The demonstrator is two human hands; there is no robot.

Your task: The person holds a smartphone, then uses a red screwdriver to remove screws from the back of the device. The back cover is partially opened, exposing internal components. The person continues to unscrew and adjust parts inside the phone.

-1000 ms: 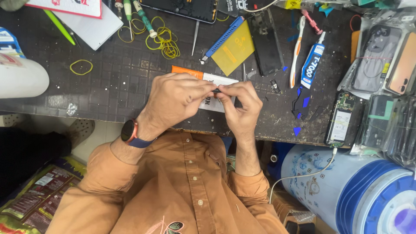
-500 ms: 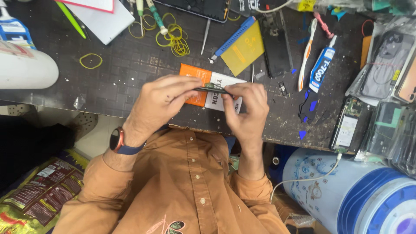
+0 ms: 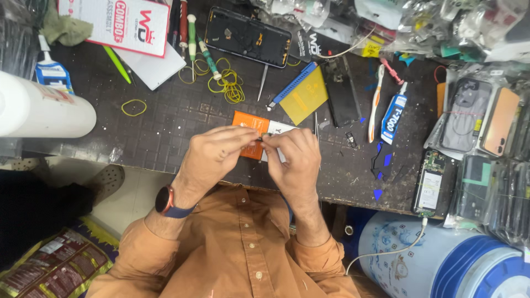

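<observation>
While both hands, left (image 3: 218, 157) and right (image 3: 295, 160), are pinching a small part (image 3: 259, 139) over the orange box (image 3: 249, 122), a glue tube (image 3: 392, 118), toothbrush (image 3: 375, 105) and rubber bands (image 3: 229, 85) are crowding the tabletop (image 3: 165, 132).

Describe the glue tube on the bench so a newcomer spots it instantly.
Start at the dark grid-patterned work mat, then go to its right side, beside the stacked phone covers. There lies the small white-and-blue glue tube, nozzle pointing away, next to an orange-and-white toothbrush. It alone has a blue label.
</observation>
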